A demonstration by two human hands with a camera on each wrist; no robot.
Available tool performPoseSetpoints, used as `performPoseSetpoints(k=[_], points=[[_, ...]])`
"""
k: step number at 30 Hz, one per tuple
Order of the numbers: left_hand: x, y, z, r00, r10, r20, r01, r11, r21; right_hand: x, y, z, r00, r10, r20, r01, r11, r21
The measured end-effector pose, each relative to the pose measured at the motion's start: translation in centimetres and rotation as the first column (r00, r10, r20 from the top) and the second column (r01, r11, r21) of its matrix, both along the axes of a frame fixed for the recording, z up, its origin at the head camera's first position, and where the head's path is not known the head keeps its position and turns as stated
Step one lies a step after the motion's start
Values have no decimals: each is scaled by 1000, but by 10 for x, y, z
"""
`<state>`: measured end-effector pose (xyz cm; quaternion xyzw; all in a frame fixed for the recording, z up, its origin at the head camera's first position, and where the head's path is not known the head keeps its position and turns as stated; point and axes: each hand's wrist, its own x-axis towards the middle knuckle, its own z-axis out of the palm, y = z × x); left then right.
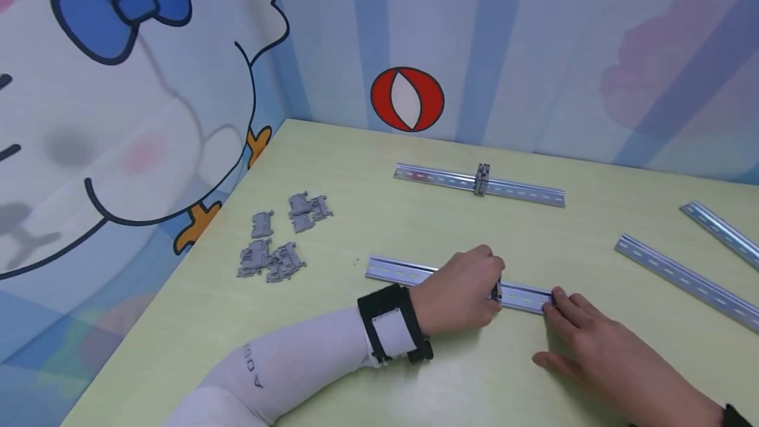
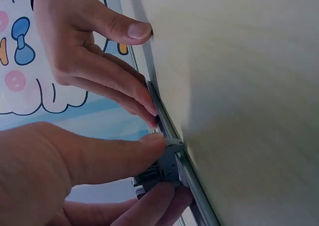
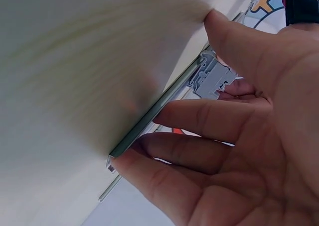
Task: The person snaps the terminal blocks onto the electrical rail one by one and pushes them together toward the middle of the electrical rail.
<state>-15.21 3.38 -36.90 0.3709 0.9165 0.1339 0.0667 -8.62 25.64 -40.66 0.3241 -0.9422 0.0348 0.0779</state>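
Observation:
My left hand (image 1: 459, 292), below a white sleeve and black wrist strap, pinches a small grey terminal block (image 3: 213, 77) between thumb and fingers. The block sits at the near metal DIN rail (image 1: 524, 298), standing across it; whether it is fully seated I cannot tell. Fairly straight fingers of my right hand (image 1: 605, 341) touch the rail's right end, with the thumb held apart on the table side. In the left wrist view the block (image 2: 170, 161) is partly hidden by the left thumb and fingers.
Several loose grey terminal blocks (image 1: 255, 257) lie in small groups on the left of the pale yellow table (image 1: 332, 361). A far rail (image 1: 528, 192) carries upright blocks (image 1: 482, 180). Two more rails, one nearer (image 1: 682, 277) and one farther (image 1: 723, 228), lie at the right. Printed walls stand behind.

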Motion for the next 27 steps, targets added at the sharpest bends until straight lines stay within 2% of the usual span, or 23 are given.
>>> performPoseSetpoints(k=[7, 10, 14, 22, 27], points=[[1, 3, 0, 999, -9, -33, 8, 999, -40, 3, 3, -3, 1000, -14, 11, 15, 1000, -23], [-1, 0, 1, 1000, 7, -13, -7, 999, -44, 3, 4, -5, 1000, -15, 2, 15, 999, -32], [-5, -9, 10, 999, 48, 13, -48, 999, -17, 3, 3, -4, 999, -32, 29, 32, 999, -6], [-25, -49, 43, 988, 150, -42, -147, 986, 73, 1, -1, 1, 994, -64, 88, 62, 998, 25], [-44, -88, 55, 964, 262, -43, -254, 958, 136, 1, 0, 0, 992, -69, 105, 66, 997, 27]])
